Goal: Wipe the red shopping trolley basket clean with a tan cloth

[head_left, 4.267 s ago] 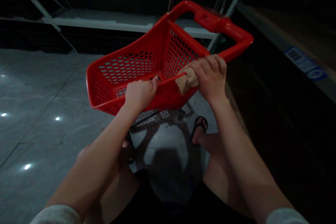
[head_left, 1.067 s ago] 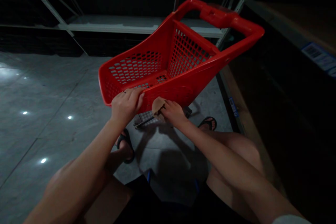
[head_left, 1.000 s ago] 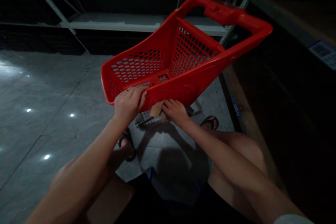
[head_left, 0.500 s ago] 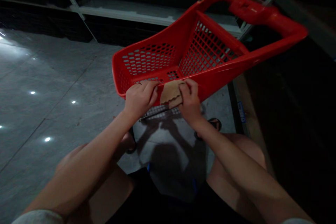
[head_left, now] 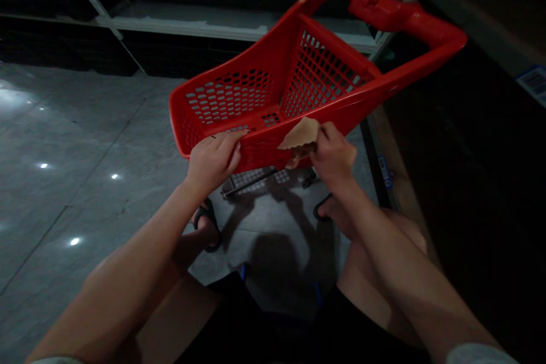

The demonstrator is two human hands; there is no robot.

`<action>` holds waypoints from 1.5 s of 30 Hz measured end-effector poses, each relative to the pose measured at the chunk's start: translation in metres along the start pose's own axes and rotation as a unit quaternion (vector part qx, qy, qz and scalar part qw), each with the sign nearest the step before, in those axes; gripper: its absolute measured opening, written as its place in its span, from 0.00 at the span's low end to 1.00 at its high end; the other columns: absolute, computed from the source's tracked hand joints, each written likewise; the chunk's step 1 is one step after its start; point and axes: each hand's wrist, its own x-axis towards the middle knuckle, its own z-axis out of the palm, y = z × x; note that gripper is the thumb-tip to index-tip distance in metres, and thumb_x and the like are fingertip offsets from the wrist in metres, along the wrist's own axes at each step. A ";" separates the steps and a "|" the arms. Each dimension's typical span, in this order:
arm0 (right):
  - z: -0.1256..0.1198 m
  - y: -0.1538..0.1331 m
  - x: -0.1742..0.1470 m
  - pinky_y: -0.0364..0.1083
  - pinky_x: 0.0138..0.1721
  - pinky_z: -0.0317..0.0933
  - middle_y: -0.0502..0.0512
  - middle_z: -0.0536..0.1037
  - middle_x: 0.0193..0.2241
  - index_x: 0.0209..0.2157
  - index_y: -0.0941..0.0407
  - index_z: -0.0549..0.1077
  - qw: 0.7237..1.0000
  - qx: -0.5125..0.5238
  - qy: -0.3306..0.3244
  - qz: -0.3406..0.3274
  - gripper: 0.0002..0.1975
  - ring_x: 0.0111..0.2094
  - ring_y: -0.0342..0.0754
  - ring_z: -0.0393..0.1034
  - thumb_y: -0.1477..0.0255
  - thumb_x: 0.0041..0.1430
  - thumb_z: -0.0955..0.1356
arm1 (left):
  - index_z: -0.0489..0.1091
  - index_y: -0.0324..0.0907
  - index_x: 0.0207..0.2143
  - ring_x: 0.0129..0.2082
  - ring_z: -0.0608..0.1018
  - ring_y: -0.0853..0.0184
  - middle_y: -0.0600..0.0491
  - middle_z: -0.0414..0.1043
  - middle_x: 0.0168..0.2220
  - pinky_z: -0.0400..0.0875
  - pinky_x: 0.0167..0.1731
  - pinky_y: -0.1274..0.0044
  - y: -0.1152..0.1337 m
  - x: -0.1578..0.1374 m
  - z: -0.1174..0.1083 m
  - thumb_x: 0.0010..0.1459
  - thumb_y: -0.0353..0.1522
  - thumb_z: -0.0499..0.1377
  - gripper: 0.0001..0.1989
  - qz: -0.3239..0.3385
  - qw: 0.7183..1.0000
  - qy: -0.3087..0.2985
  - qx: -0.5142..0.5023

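A red plastic shopping cart [head_left: 358, 99] stands in front of me, its basket side facing my knees and its handle up to the right. My left hand [head_left: 214, 160] grips the near rim of the basket, fingers over the edge. My right hand [head_left: 335, 153] is closed on a tan cloth [head_left: 301, 135] with a wavy edge, at the outer side of the basket near the rim. Part of the cloth hangs folded and darker below. I cannot tell whether it touches the cart.
A metal shelf [head_left: 191, 27] runs behind the cart. Grey floor tiles [head_left: 94, 205] with light reflections lie to the left. On the right is a dark low ledge with a blue-and-white label [head_left: 385, 172]. My sandalled feet [head_left: 207, 224] flank the cart's lower frame.
My right hand has moved right along the cart's side with the cloth, which now bunches and lifts at one edge. The view has shifted a little; my left hand stays on the rim.
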 end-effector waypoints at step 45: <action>0.099 -0.091 -0.018 0.47 0.39 0.76 0.44 0.75 0.33 0.29 0.54 0.68 0.573 0.712 -0.049 0.403 0.13 0.33 0.44 0.75 0.80 0.41 0.71 | 0.71 0.45 0.60 0.56 0.75 0.55 0.44 0.76 0.56 0.67 0.57 0.62 0.035 0.035 0.022 0.70 0.33 0.49 0.20 -0.091 0.990 0.019 -0.110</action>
